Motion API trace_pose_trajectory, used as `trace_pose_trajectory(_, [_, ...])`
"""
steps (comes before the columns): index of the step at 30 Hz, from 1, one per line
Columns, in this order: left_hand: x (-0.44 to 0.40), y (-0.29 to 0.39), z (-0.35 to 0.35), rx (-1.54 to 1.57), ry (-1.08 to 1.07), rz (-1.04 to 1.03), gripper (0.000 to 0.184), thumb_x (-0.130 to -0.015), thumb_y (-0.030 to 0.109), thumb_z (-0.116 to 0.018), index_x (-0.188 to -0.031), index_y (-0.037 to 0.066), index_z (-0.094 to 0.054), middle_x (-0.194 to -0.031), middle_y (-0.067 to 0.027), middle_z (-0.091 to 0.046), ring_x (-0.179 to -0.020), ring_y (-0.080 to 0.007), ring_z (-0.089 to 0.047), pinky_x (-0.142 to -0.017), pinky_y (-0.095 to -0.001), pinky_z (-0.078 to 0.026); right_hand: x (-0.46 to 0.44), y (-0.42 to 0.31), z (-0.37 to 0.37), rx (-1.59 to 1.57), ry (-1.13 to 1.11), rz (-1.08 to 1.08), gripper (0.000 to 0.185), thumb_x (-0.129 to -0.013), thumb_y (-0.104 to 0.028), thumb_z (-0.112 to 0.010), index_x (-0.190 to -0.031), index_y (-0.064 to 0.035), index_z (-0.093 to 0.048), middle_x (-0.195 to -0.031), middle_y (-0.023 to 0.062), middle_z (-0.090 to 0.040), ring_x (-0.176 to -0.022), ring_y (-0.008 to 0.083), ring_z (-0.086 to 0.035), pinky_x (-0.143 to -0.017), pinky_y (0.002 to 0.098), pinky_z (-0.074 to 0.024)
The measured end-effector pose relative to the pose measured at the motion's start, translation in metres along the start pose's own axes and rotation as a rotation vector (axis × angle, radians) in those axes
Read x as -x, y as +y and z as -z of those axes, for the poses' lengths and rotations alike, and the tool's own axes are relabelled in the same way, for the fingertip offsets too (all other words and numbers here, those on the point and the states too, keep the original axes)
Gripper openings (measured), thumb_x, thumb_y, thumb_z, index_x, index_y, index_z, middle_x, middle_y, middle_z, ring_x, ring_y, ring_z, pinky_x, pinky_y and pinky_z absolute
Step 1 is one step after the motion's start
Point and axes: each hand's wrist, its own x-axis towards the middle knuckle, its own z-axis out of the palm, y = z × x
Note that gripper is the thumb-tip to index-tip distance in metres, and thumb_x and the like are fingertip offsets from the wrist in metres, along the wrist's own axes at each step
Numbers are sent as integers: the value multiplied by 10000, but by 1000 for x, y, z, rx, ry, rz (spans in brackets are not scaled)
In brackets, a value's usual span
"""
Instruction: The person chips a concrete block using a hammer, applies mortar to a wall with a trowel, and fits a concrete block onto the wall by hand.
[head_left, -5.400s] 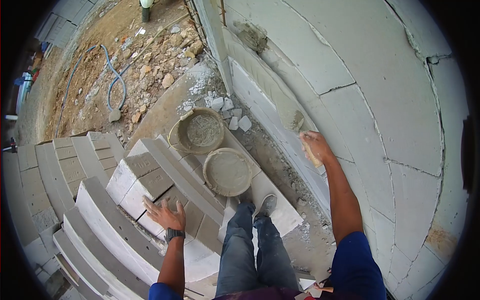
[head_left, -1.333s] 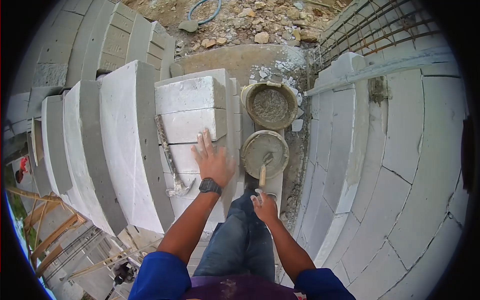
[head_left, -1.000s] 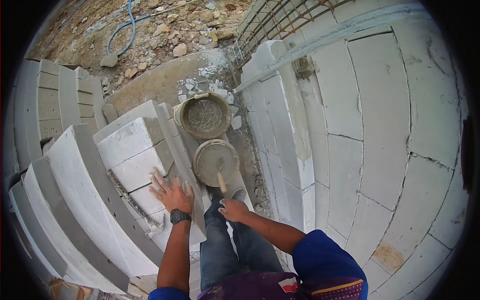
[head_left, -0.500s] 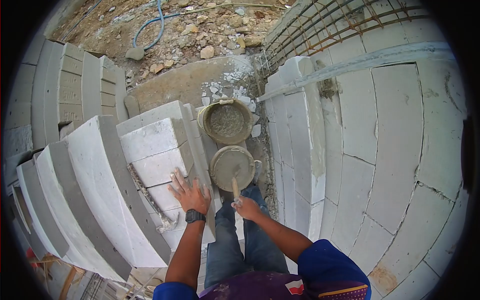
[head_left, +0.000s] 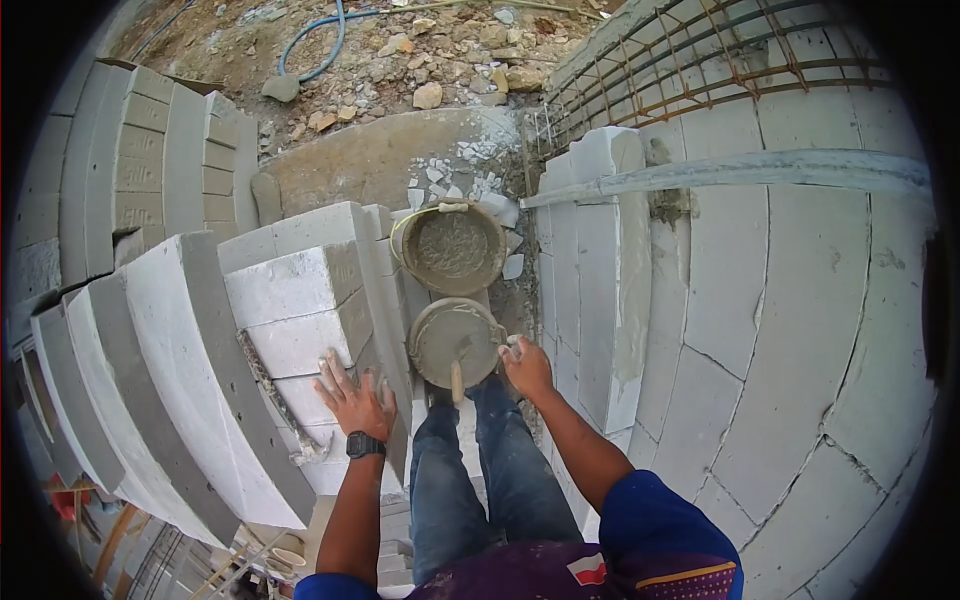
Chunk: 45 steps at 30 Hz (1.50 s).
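My left hand (head_left: 357,402) lies with fingers spread on the stacked pale blocks (head_left: 290,345). My right hand (head_left: 527,367) is closed at the right rim of the nearer mortar bucket (head_left: 435,335), its fingers pinching the bucket's handle. A wooden tool handle (head_left: 457,384) sticks out of the grey mortar; the tool's working end is buried. Just beyond stands a second mortar bucket (head_left: 452,248), its pale handle grip at the far rim. Left of my left hand, a mortar-crusted hammer-like tool (head_left: 275,395) rests on the blocks.
A block wall (head_left: 800,300) rises at my right, with a long pale pole (head_left: 730,172) across it and a rebar cage (head_left: 700,65) behind. More large blocks (head_left: 200,370) stand at left. Rubble (head_left: 440,60) and a blue hose (head_left: 330,60) lie ahead.
My right hand has let go of the wooden tool handle and moved right to the bucket's handle. The tool now stands in the mortar. My left hand stays on the blocks.
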Motion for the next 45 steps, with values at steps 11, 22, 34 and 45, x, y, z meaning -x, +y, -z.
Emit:
trace_pose_trajectory(11, [-2, 3, 2, 30, -33, 51, 378, -781, 290, -752, -1115, 114, -741, -1682, -274, -172, -1566, -438, -139, -1259, -640, -63, -245, -89, 199, 1317, 309, 511, 348, -1000, -168, -504, -1296, -84, -668, -1342, 151, -639, -1338, 340, -519, -1160, 579, -310])
trace_pose_trajectory(22, [-2, -1, -2, 81, 11, 76, 342, -776, 252, -761, -1093, 130, -724, -1677, -242, -231, -1554, -429, -190, -1261, -629, -101, -299, -78, 226, 1534, -44, 357, 278, -999, -208, -539, -1189, -210, -742, -1241, -12, -720, -1240, 200, -577, -1010, 427, -400])
trace_pose_trajectory(34, [0, -3, -6, 103, 50, 65, 353, -797, 267, -743, -1110, 103, -742, -1683, -232, -219, -1548, -428, -207, -1272, -599, -91, -275, -90, 238, 1688, 53, 373, 254, -991, -183, -546, -1138, -176, -754, -1140, 13, -731, -1165, 238, -619, -937, 477, -463])
trace_pose_trajectory(45, [-1, -7, -8, 130, 29, 74, 378, -795, 279, -742, -1128, 100, -745, -1690, -230, -207, -1557, -423, -187, -1279, -584, -67, -241, -108, 270, 1698, 119, 441, 214, -920, -189, -627, -1090, -134, -745, -1080, 67, -726, -1119, 260, -640, -916, 437, -474])
